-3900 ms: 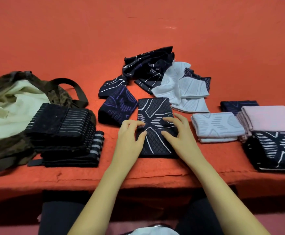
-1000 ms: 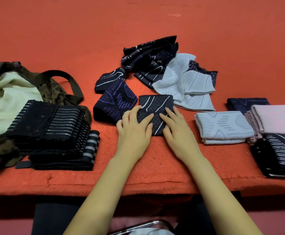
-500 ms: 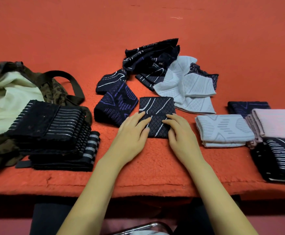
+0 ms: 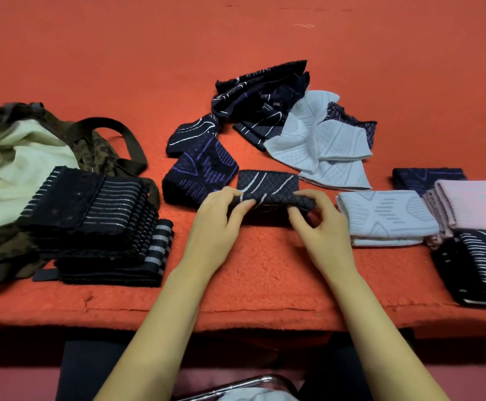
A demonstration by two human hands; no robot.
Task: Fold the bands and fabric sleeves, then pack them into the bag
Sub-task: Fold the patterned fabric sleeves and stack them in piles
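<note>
Through the head camera, we are pinching the near edge of the dark patterned sleeve (image 4: 268, 185). Our left hand (image 4: 218, 218) is gripping its left corner and our right hand (image 4: 320, 227) its right corner, holding that edge just above the red table (image 4: 265, 270). The sleeve is sitting between the stacked striped bands (image 4: 97, 221), which are resting against the bag (image 4: 19, 157), and a folded pale sleeve (image 4: 386, 215).

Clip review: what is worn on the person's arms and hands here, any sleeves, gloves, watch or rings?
Nothing shows. The left hand and right hand are bare, with no gloves, rings or watch in view. The left forearm and right forearm carry no sleeves as far as the picture's lower edge.
</note>
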